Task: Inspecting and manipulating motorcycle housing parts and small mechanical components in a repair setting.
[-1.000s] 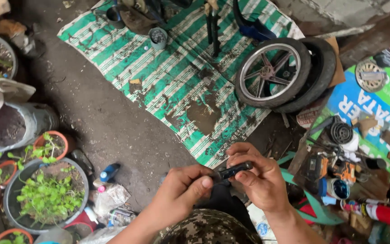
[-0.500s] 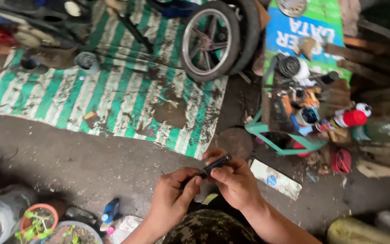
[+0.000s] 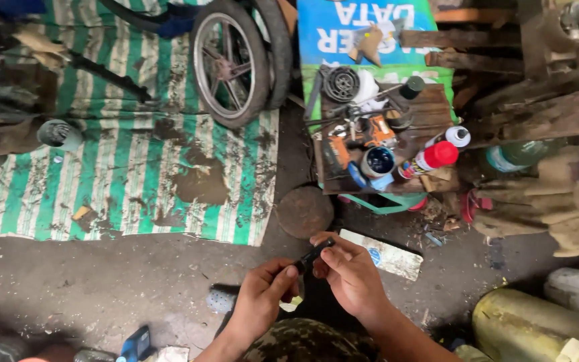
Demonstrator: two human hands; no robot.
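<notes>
Both hands pinch 1 small black part (image 3: 313,254) — left hand (image 3: 263,298) grasping its near end, right hand (image 3: 350,271) its far end — above the dirt floor (image 3: 135,288).

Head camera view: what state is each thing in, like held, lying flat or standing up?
Small black part: held between both hands.
Left hand: pinching the part's near end.
Right hand: gripping its far end.
Wheel: lying on the striped mat.
Red-capped spray can: lying on its side.

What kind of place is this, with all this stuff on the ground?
Probably a small repair workshop for bikes or motorbikes. A spoked wheel lies on a dirty striped mat, and a wooden board is crowded with spray cans and small parts.
</notes>
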